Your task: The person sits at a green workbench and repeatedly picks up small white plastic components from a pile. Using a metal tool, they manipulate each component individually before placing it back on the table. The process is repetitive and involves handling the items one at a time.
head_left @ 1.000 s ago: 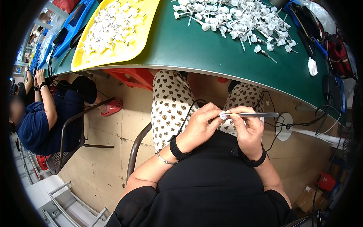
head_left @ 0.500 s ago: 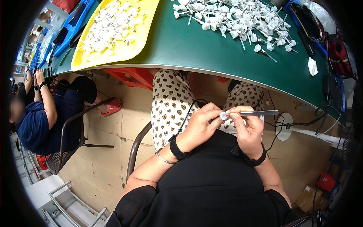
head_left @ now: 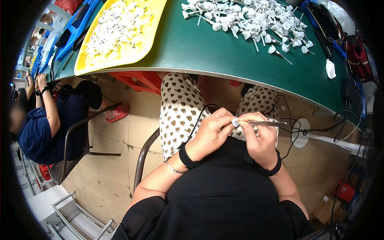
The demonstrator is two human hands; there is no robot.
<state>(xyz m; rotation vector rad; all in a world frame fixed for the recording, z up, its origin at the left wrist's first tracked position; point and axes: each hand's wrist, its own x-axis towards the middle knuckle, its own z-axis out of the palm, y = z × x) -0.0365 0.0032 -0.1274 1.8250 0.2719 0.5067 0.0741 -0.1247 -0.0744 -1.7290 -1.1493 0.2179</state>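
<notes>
Above my lap, my left hand [head_left: 213,132] pinches a small white part [head_left: 235,122] between thumb and fingertips. My right hand [head_left: 261,138] is closed round slim metal tweezers [head_left: 270,123], whose back end sticks out to the right past my fingers. The tips of the tweezers meet the white part where both hands come together; my fingers cover most of that spot. On the green table beyond lies a loose pile of white-headed pieces with thin stems [head_left: 256,20]. More such pieces [head_left: 118,30] fill a yellow tray [head_left: 136,60] at the left.
The green table [head_left: 184,52] edge curves just beyond my knees. At its right end are a crumpled white scrap [head_left: 330,69], black cables and a dark red bag [head_left: 358,56]. A person in dark blue [head_left: 40,134] sits on a chair at the left. Red stools stand under the table.
The back end of the tweezers has dipped and shifted slightly left, and the fingers of my right hand have moved a little. My left hand keeps its pinch on the white part.
</notes>
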